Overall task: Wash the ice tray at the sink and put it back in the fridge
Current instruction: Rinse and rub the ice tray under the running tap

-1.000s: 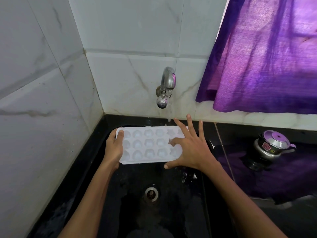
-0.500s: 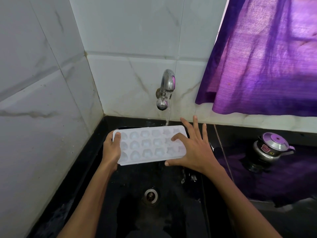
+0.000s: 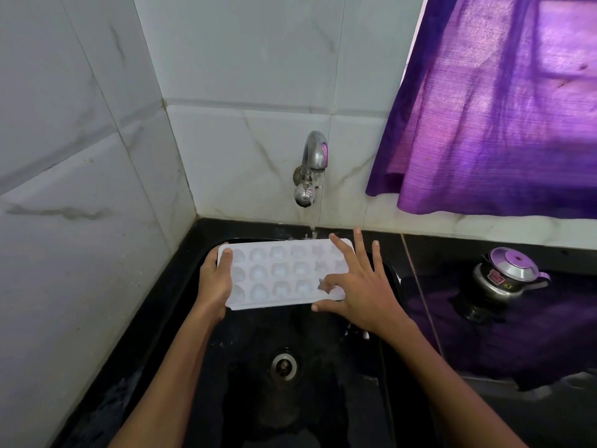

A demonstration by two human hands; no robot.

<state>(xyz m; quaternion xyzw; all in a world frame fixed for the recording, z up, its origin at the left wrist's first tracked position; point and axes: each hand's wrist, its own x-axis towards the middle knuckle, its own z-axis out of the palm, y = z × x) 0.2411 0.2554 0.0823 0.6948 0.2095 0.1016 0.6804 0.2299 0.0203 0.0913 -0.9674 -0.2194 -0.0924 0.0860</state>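
I see my left hand point(image 3: 214, 286) gripping the white plastic ice tray point(image 3: 284, 274) at its nine o'clock end, over the black stone sink point(image 3: 181, 318). My right hand point(image 3: 358, 286) lies spread, fingers relaxed, on its three o'clock end, under the steel tap's point(image 3: 311, 166) stream.

1. The ice tray point(image 3: 284, 274), at centre frame, is seen to be of white, smooth, matt plastic.
2. The tap point(image 3: 311, 166) is made of shiny, mottled metal.
3. The sink point(image 3: 323, 383) is finished in glossy black.
4. The wall tiles point(image 3: 242, 76) are glazed, with marble-like veins.
5. The curtain point(image 3: 500, 108), upper right, is of woven purple cloth.
6. The pot point(image 3: 507, 276) is of polished metal.
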